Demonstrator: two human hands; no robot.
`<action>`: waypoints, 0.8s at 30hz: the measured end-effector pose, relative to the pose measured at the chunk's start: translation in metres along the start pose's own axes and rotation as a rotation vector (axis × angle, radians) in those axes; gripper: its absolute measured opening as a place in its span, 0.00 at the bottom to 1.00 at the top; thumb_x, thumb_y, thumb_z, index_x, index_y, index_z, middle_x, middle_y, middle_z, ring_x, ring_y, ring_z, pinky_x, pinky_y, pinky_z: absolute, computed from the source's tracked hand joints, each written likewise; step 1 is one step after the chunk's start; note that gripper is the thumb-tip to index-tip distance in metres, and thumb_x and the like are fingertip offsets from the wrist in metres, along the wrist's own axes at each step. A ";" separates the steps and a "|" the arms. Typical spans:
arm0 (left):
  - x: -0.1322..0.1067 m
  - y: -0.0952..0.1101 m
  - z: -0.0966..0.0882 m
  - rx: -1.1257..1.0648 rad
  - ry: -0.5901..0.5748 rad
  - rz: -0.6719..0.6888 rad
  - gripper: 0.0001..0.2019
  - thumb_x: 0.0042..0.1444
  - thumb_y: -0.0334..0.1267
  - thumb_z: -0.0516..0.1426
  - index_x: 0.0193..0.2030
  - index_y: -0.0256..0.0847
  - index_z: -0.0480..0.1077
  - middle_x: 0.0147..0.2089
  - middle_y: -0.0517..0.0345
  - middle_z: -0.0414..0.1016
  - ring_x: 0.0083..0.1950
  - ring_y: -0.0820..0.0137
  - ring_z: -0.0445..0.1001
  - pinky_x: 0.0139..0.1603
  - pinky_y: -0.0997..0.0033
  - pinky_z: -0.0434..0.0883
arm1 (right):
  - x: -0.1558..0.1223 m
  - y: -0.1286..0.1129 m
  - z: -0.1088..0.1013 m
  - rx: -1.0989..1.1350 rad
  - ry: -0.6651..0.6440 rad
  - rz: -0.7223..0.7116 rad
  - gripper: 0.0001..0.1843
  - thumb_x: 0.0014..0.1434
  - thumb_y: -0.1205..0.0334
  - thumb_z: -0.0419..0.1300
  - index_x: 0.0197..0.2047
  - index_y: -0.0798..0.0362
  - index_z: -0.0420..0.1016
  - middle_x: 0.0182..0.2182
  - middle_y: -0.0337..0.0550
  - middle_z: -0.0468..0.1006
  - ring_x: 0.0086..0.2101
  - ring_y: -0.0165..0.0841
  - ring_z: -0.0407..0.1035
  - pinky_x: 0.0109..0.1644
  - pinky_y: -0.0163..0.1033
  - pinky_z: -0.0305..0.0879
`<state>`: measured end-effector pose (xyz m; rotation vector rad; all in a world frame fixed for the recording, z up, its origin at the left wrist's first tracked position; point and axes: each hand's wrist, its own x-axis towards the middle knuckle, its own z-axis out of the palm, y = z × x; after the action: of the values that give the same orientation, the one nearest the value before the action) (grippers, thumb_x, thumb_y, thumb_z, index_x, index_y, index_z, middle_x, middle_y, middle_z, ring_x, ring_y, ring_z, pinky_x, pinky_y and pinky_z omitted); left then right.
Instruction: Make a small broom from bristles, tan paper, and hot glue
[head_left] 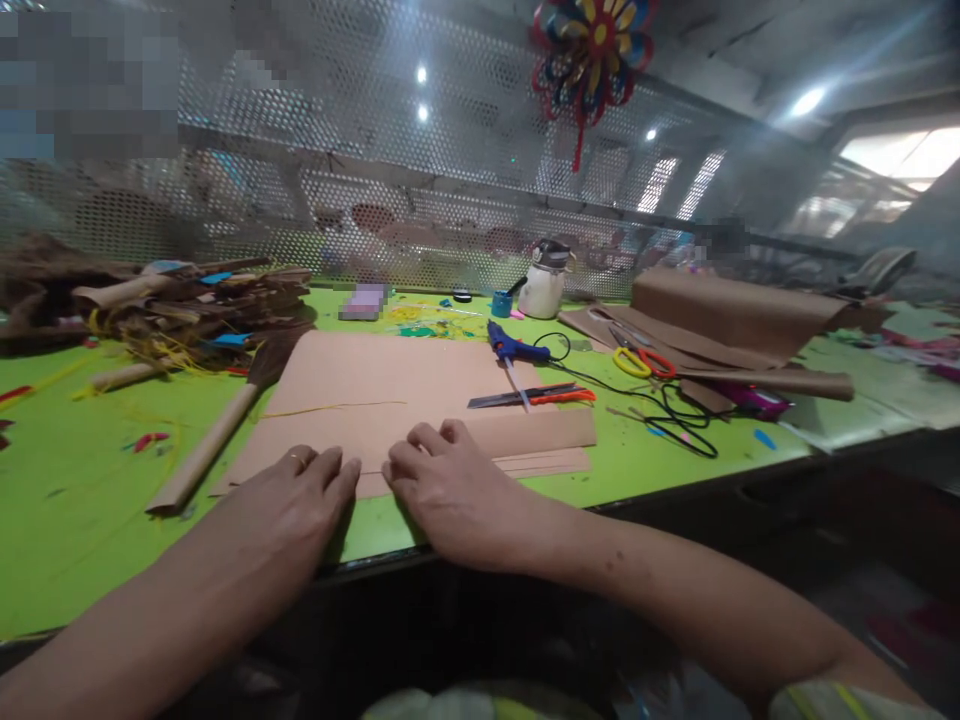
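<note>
Light-brown paper (375, 370) lies in front of me on the green table. At its near edge my left hand (307, 485) bends its fingers over the paper, thumb beside them; a ring shows on one finger. Just to the right, my right hand (450, 490) is curled closed on the same edge, where a folded brown strip (540, 430) runs out from beneath it. The fingertips are partly hidden. Beyond the right hand, a utility knife (532, 396) with orange parts and a blue glue gun (514, 346) rest on the paper. A thin yellow strand (330, 409) lies across it.
Scissors (643, 362) and a black cord (679, 420) lie to the right, near folded brown paper (727, 315). A white jar (541, 288) stands at the back. On the left are a paper roll (210, 445) and a pile of brown pieces (202, 310).
</note>
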<state>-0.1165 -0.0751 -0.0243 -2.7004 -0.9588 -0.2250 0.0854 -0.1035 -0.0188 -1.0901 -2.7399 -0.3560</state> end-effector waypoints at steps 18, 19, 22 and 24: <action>-0.006 0.006 -0.013 0.067 -0.202 -0.064 0.23 0.50 0.19 0.46 0.51 0.34 0.70 0.46 0.42 0.72 0.47 0.55 0.69 0.46 0.56 0.69 | -0.081 0.033 0.003 -0.016 -0.033 0.283 0.17 0.55 0.77 0.53 0.48 0.58 0.70 0.46 0.53 0.69 0.46 0.43 0.57 0.45 0.47 0.55; -0.005 0.006 -0.016 0.042 -0.208 -0.063 0.23 0.51 0.20 0.45 0.50 0.33 0.71 0.46 0.42 0.72 0.47 0.55 0.69 0.47 0.56 0.70 | -0.088 0.035 0.003 -0.027 -0.021 0.304 0.17 0.55 0.77 0.53 0.48 0.57 0.71 0.46 0.52 0.70 0.46 0.43 0.57 0.45 0.47 0.55; 0.001 0.009 -0.025 -0.014 -0.219 -0.056 0.22 0.51 0.19 0.44 0.46 0.31 0.72 0.46 0.42 0.73 0.48 0.57 0.70 0.50 0.59 0.69 | -0.106 0.041 0.003 -0.034 0.035 0.386 0.14 0.56 0.76 0.53 0.44 0.57 0.73 0.43 0.51 0.71 0.44 0.42 0.58 0.45 0.46 0.57; 0.008 0.013 -0.030 -0.028 -0.238 -0.054 0.22 0.50 0.19 0.43 0.46 0.31 0.73 0.45 0.42 0.74 0.47 0.58 0.71 0.49 0.60 0.70 | -0.117 0.047 0.003 -0.017 0.108 0.460 0.10 0.59 0.74 0.52 0.39 0.57 0.74 0.40 0.51 0.71 0.42 0.41 0.59 0.44 0.46 0.58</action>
<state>-0.1036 -0.0893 0.0038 -2.7738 -1.1021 0.0756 0.2021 -0.1461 -0.0426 -1.6011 -2.3034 -0.3550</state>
